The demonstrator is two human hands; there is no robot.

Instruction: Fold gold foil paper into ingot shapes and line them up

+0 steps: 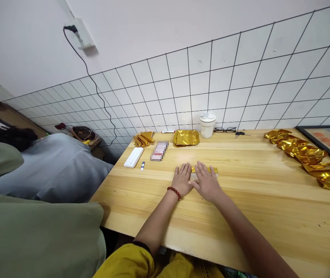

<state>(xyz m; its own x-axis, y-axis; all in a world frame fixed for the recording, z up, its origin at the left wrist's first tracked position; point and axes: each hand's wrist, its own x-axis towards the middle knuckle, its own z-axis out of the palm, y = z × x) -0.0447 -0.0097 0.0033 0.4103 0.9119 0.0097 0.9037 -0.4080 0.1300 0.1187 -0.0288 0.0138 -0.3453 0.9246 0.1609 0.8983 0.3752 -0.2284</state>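
A small sheet of gold foil paper (213, 170) with a pale strip along its near side lies flat on the wooden table (159, 197). My right hand (207, 181) rests flat on it, palm down, fingers stretched out. Beside it my left hand (182, 179), with a red bead bracelet at the wrist, also lies flat, at the sheet's left end. The thumbs meet or nearly meet. Both hands cover much of the sheet. Farther back sits a stack of flat gold foil sheets (186, 138).
Folded gold pieces (143, 139), a white power bank (133, 157), a small glue stick (143, 166) and a blurred-out item (159, 150) are left. Behind are a white cup (208, 125), glasses (225, 130) and keys (241, 134). Crumpled gold shapes (303, 154) line the right. People sit left.
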